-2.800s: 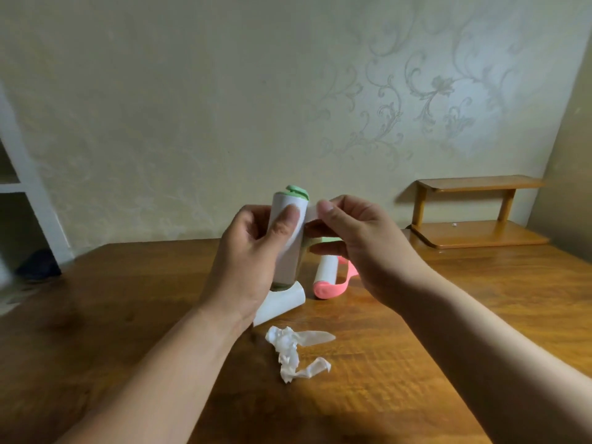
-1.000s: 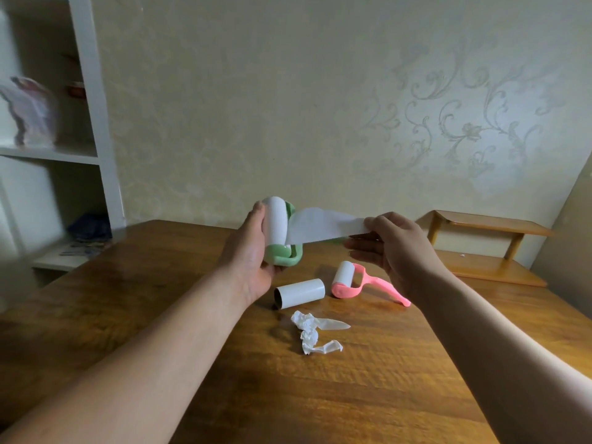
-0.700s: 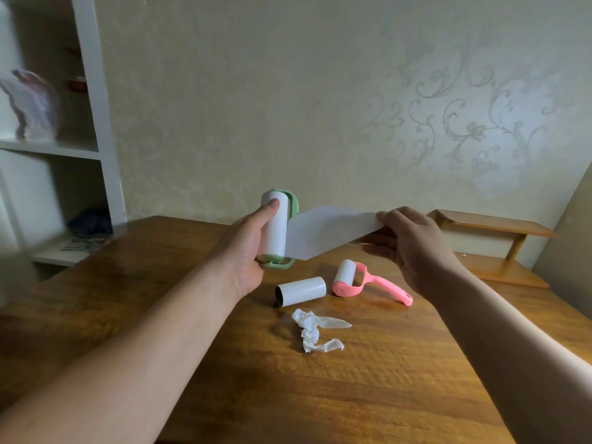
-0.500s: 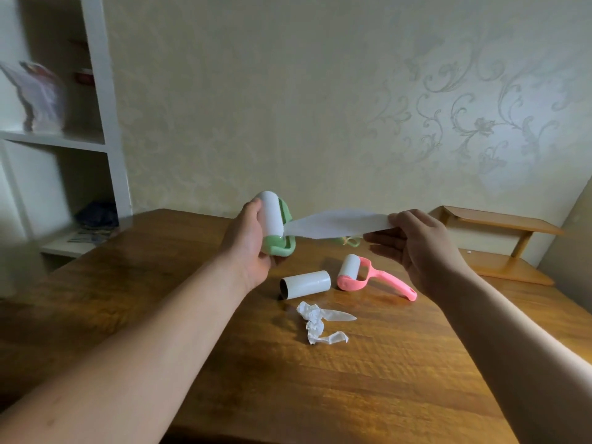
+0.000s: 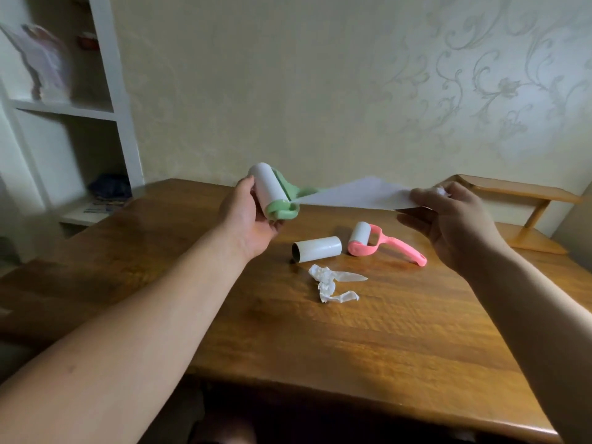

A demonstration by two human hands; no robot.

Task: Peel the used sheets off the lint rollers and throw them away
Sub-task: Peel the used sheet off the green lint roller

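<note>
A sheet (image 5: 355,195) stretched rightward off the green lint roller (image 5: 269,190).
The left hand (image 5: 246,216) gripped the roller, long axis near-upright, top leaning left; the right hand (image 5: 455,225) pinched the sheet's end.

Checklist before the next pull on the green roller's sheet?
1. Grip of left hand on green lint roller: ok.
2. Pinch of right hand on sheet edge: ok.
3. Sheet stretched, not stuck to itself: ok.
4. Sheet free of the roll: not ok, one corner looks attached at the lower end.
5. Bin in view: not ok, none visible.
6. Earlier waste binned: not ok, crumpled sheet lies on table.
</note>
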